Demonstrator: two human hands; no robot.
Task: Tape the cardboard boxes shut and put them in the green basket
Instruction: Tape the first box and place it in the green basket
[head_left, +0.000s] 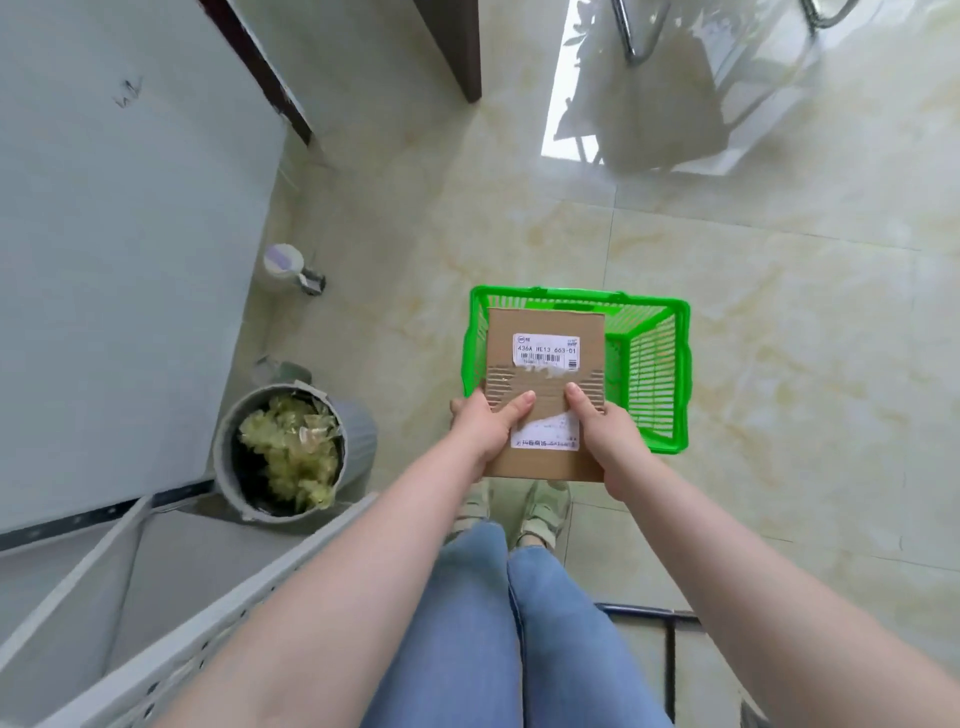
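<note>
While both hands grip the cardboard box (545, 364) by its near end, it hangs flat over the near-left part of the green basket (654, 374), which stands on the tiled floor (779, 312). The left hand (485, 426) curls round the box's left corner, thumb on top across the torn patch of its face; the right hand (605, 436) clasps the right edge the same way, thumb up on the cardboard. A white shipping label (545, 349) faces upward. Whether tape seals the box cannot be told from this side.

The step in hand looks like lowering the box into the basket. To do it well, the box wants carrying a little farther over the basket's middle, beyond its near rim, then easing down level so no corner catches the mesh wall. Letting go only once it rests on the bottom should keep it from tipping. A grey waste bin (291, 452) stands well left of the basket, clear of the path.
</note>
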